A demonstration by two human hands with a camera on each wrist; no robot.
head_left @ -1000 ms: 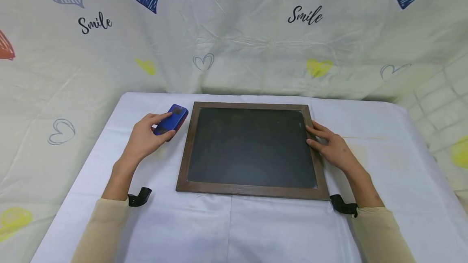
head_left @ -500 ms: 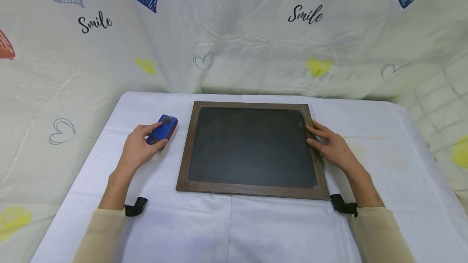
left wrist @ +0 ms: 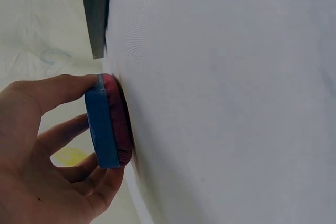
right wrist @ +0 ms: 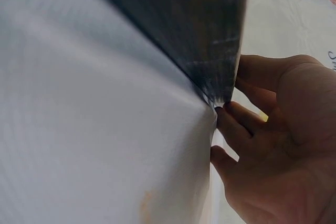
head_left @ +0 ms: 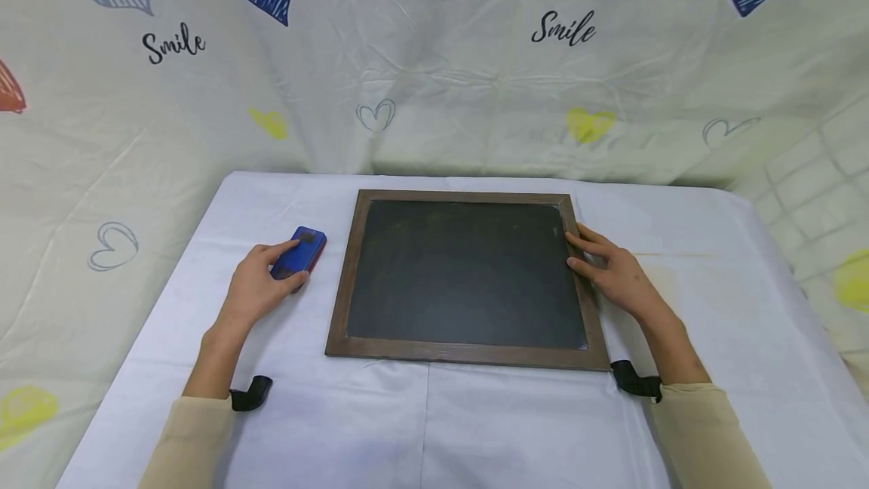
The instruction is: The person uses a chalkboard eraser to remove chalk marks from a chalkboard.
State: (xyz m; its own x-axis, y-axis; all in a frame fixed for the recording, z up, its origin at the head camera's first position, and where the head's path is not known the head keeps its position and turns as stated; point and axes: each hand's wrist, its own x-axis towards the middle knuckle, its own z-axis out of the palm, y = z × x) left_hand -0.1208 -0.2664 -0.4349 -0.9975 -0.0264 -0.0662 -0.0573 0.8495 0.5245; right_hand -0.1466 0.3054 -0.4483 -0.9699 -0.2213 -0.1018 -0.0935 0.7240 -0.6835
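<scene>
In the head view, a blackboard eraser (head_left: 299,253) with a blue back sits left of the chalkboard. My left hand (head_left: 255,284) grips it by its sides, thumb opposite fingers. Its pink-red felt pad (left wrist: 119,124) faces the white tabletop in the left wrist view, at or very near the cloth. The chalkboard (head_left: 465,274) has a dark, faintly smudged face and a brown wooden frame, and lies flat. Along its right frame edge rests my right hand (head_left: 616,275), thumb and fingertips touching the frame. The right wrist view shows other fingers (right wrist: 231,124) against the frame's outer side.
White cloth covers the table (head_left: 516,429), with a crease running toward the front. Behind it hangs a pale curtain (head_left: 475,44) printed with hearts and "Smile". Black straps with camera mounts (head_left: 251,394) sit at both wrists.
My left hand has moved the eraser left and toward the front, away from the chalkboard and down to the tabletop. The right hand and the chalkboard have stayed in place.
</scene>
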